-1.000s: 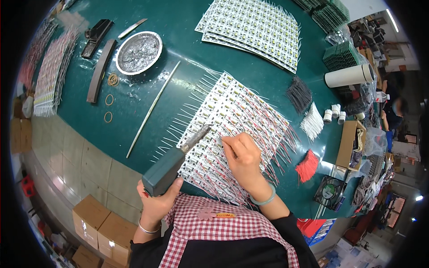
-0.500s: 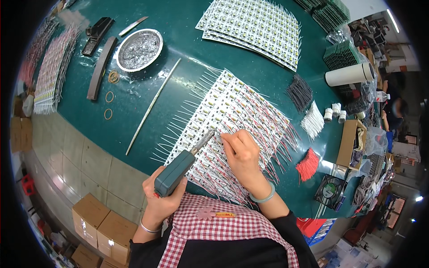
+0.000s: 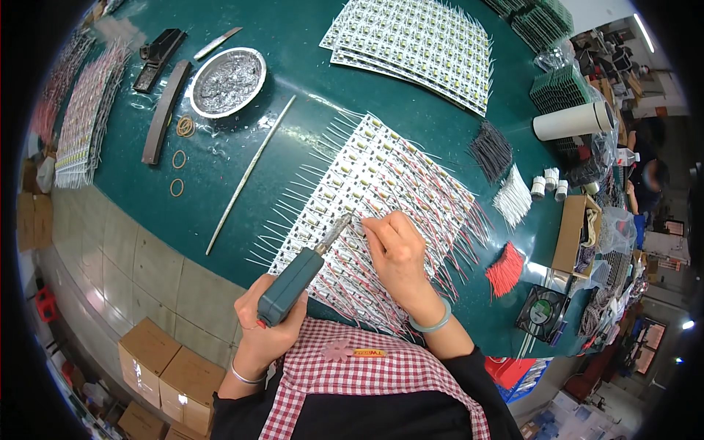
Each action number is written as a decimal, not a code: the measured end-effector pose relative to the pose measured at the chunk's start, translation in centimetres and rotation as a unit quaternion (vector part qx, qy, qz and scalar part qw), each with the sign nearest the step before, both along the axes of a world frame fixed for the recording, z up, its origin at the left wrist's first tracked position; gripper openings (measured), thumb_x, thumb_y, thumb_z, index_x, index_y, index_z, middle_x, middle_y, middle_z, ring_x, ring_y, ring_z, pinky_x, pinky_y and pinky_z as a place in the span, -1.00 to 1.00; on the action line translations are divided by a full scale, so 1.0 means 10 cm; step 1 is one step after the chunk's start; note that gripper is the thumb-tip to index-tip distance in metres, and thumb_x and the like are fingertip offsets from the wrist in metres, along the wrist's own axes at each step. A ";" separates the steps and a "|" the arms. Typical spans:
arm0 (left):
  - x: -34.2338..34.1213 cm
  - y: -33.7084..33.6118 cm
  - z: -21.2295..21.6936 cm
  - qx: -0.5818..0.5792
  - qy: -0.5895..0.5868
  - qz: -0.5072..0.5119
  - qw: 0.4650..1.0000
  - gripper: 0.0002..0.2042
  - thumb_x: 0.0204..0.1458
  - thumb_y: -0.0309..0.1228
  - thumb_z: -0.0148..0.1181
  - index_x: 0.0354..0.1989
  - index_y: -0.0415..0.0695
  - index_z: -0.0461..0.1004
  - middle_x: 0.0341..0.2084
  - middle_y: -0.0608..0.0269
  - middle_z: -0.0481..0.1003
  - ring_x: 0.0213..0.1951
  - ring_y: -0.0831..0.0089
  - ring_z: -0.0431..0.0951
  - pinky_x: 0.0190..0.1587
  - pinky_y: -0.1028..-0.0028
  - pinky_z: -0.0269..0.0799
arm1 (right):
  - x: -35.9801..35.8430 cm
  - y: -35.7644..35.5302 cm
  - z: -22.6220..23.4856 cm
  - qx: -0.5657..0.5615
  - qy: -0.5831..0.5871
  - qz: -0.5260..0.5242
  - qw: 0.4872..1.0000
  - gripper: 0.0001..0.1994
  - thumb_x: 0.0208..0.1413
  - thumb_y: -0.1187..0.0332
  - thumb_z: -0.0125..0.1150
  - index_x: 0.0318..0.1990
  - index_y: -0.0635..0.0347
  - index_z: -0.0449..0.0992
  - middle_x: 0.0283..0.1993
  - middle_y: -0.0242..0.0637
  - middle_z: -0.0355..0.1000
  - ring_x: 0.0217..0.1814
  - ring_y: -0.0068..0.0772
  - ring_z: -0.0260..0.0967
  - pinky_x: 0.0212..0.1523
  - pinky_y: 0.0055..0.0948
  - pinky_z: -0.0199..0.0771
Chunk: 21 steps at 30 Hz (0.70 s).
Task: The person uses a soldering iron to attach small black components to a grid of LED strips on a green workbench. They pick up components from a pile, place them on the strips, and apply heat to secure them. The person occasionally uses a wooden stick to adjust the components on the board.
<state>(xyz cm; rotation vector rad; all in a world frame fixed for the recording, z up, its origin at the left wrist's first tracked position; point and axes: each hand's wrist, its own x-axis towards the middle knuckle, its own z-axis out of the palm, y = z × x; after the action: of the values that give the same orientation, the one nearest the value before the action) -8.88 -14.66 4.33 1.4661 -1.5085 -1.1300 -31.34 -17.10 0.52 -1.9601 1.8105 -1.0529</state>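
Soldering at centre frame, tip on the board panel (image 3: 381,191).
Left hand (image 3: 268,334) grips the soldering iron (image 3: 297,282); right hand (image 3: 396,253) pinches a wire.

Iron tip (image 3: 347,218): too small to tell whether it touches the board (image 3: 381,183).
Right hand (image 3: 400,253): fingers curl under; what they pinch is hidden.
Board: near edge hidden behind both hands and the apron (image 3: 367,374).
Left panel stack (image 3: 84,117): blurred toward the rim.
Boxes (image 3: 158,370): cut off by the rim.
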 end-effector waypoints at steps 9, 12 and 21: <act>0.07 -0.01 0.07 -0.073 -0.047 -0.005 0.996 -0.87 -0.14 -0.68 0.35 -0.37 -0.35 0.56 -0.48 0.17 0.54 -0.52 0.48 0.53 -0.45 0.53 0.40 | 0.00 0.00 0.00 -0.004 0.007 -0.002 1.000 -0.84 -0.03 0.61 0.36 -0.27 0.27 0.56 -0.43 -0.23 0.29 -0.39 -0.19 0.34 -0.40 -0.25 0.36; 0.06 0.02 0.05 -0.070 -0.031 0.010 0.997 -0.85 -0.13 -0.69 0.34 -0.35 -0.37 0.56 -0.45 0.15 0.56 -0.48 0.49 0.56 -0.42 0.53 0.43 | 0.01 -0.01 0.00 -0.007 0.003 -0.002 1.000 -0.85 -0.03 0.62 0.36 -0.28 0.26 0.56 -0.43 -0.24 0.30 -0.39 -0.20 0.34 -0.41 -0.26 0.36; 0.11 0.09 0.06 -0.055 -0.018 0.027 0.998 -0.83 -0.12 -0.69 0.35 -0.30 -0.37 0.57 -0.40 0.12 0.58 -0.43 0.47 0.58 -0.38 0.53 0.46 | 0.09 0.05 0.15 -0.031 -0.014 -0.009 0.999 -0.85 -0.07 0.61 0.39 -0.33 0.21 0.58 -0.45 -0.29 0.31 -0.38 -0.24 0.34 -0.41 -0.31 0.35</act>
<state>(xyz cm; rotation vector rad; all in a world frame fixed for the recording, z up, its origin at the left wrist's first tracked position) -7.78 -13.75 4.92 1.4508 -1.5223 -0.9789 -30.49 -16.57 2.01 -1.9575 1.8056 -1.1482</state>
